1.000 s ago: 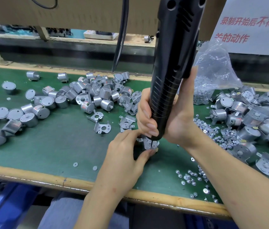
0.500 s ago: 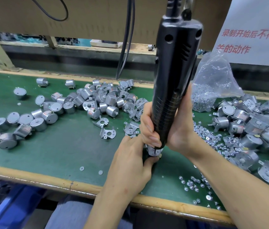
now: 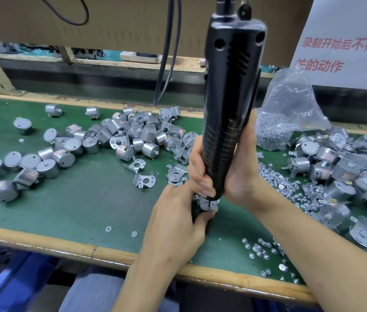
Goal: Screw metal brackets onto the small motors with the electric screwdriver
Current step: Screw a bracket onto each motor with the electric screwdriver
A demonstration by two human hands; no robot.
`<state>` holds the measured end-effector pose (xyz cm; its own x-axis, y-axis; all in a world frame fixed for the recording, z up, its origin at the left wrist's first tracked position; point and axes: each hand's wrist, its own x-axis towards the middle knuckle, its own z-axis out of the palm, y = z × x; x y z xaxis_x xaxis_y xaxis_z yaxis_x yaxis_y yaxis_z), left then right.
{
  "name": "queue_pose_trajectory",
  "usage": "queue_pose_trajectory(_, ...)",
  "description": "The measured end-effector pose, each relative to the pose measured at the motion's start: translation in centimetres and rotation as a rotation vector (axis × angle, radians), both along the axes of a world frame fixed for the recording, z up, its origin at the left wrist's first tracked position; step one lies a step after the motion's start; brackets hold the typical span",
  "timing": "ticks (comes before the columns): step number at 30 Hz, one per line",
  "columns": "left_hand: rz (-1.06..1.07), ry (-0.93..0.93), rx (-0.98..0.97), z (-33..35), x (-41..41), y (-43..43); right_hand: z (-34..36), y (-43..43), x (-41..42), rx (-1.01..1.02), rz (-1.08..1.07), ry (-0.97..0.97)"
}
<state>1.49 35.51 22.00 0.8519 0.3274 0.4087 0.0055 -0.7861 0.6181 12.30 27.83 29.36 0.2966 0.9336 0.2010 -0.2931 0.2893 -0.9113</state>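
Little moved, right hand [image 3: 242,174] gripping screwdriver [image 3: 230,97], left hand [image 3: 175,224] pinching motor [image 3: 208,203] near bench edge [image 3: 42,240]

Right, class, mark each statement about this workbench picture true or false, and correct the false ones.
1. The right hand grips the black electric screwdriver tip down. True.
2. The left hand lies flat and empty on the green bench. False: it holds the motor under the screwdriver's tip.
3. A clear bag of screws sits right of the screwdriver. True.
4. The loose brackets lie in a blue tray. False: they lie on the green bench.
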Motion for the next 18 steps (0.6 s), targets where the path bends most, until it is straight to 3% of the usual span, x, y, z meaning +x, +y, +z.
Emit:
queue_pose_trajectory(14,0.018,0.032,0.011,-0.1,0.1,0.1,0.4,-0.9,0.8,0.132,0.013,-0.001)
queue_pose_trajectory(18,-0.030,0.068,0.010,-0.2,-0.2,0.0,1.3,-1.7,2.9,0.155,-0.129,-0.017)
